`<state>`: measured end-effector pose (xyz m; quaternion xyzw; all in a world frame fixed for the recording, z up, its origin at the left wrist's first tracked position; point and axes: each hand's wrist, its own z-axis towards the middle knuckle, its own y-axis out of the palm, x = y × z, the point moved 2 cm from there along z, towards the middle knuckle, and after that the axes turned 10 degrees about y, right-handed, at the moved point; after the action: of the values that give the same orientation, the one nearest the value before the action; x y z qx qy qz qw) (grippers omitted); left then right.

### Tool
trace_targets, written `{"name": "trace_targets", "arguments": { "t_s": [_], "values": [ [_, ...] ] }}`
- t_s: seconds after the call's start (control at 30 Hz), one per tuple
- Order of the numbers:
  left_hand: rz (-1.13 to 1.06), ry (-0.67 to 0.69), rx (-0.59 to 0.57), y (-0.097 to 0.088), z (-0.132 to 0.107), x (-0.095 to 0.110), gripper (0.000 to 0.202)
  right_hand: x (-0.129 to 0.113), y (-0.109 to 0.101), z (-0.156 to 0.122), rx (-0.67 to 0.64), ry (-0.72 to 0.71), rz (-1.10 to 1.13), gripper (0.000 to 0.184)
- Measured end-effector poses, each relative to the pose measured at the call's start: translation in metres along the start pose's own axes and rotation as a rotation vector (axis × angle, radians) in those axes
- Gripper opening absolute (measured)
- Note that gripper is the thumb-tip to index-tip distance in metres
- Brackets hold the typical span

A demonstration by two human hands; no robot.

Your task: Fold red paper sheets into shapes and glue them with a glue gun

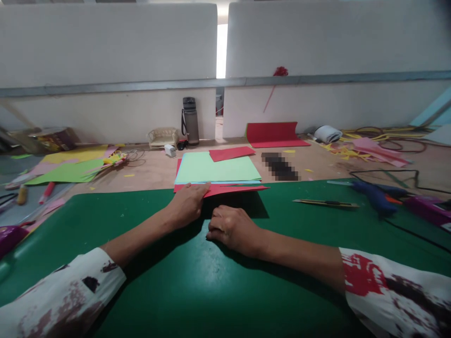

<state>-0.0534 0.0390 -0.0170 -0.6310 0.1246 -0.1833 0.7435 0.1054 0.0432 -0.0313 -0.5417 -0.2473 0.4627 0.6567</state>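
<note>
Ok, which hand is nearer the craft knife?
Right. The right hand is over the green mat, to the left of the craft knife; the left hand is farther left, touching red paper.

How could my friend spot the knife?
Find the big green mat. To the right of the right hand, near the mat's far edge, lies a utility knife. Unlike the chunky blue glue gun beside it, it's slim and straight.

Front sheet (pixel 234 189): plain red. Large sheet (pixel 216 171): pale mint green. Mat (pixel 197 291): solid green. Right sleeve (pixel 373 277): white, blotched red and near-black. Bottle (pixel 192 124): grey, black-lidded. Glue gun (pixel 374 196): dark blue.
</note>
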Motion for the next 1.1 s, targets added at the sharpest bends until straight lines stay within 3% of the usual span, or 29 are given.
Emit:
{"name": "trace_targets", "arguments": {
  "t_s": [0.2, 0.43, 0.5, 0.6, 0.67, 0.8, 0.87, 0.93, 1.0, 1.03, 1.1],
  "values": [
    [0.005, 0.015, 0.022, 0.0, 0.002, 0.001, 0.058, 0.0, 0.003, -0.002, 0.059, -0.075, 0.008, 0.023],
    [0.01, 0.011, 0.036, 0.0, 0.001, 0.001, 0.056, -0.001, 0.002, -0.006, 0.139, -0.2, -0.143, 0.024],
    [0.017, -0.003, 0.039, -0.001, 0.0, 0.0, 0.057, 0.006, 0.0, -0.003, 0.101, -0.194, -0.211, 0.021],
    [0.03, -0.034, 0.046, -0.005, 0.0, -0.002, 0.055, 0.014, -0.005, 0.002, 0.051, -0.056, -0.304, 0.019],
    [0.039, -0.056, 0.056, -0.007, 0.0, -0.003, 0.053, 0.004, -0.007, 0.0, 0.022, -0.02, -0.285, 0.019],
    [0.048, -0.084, 0.087, -0.015, -0.001, -0.003, 0.051, -0.039, -0.007, -0.018, -0.15, -0.247, 0.018, 0.02],
    [0.049, -0.085, 0.097, -0.019, -0.003, -0.002, 0.05, -0.041, -0.011, -0.025, -0.245, -0.315, 0.103, 0.037],
    [0.051, -0.089, 0.105, -0.023, -0.005, -0.001, 0.05, -0.015, -0.018, -0.028, -0.274, -0.098, 0.018, 0.051],
    [0.067, -0.119, 0.097, -0.028, -0.007, 0.002, 0.051, 0.022, -0.029, -0.03, -0.225, 0.296, -0.17, 0.044],
    [0.083, -0.14, 0.082, -0.031, -0.008, 0.003, 0.053, 0.036, -0.035, -0.032, -0.185, 0.393, -0.222, 0.037],
    [0.132, -0.178, 0.034, -0.037, -0.009, 0.01, 0.058, 0.047, -0.042, -0.04, -0.143, 0.42, -0.243, 0.032]
  ]
}}
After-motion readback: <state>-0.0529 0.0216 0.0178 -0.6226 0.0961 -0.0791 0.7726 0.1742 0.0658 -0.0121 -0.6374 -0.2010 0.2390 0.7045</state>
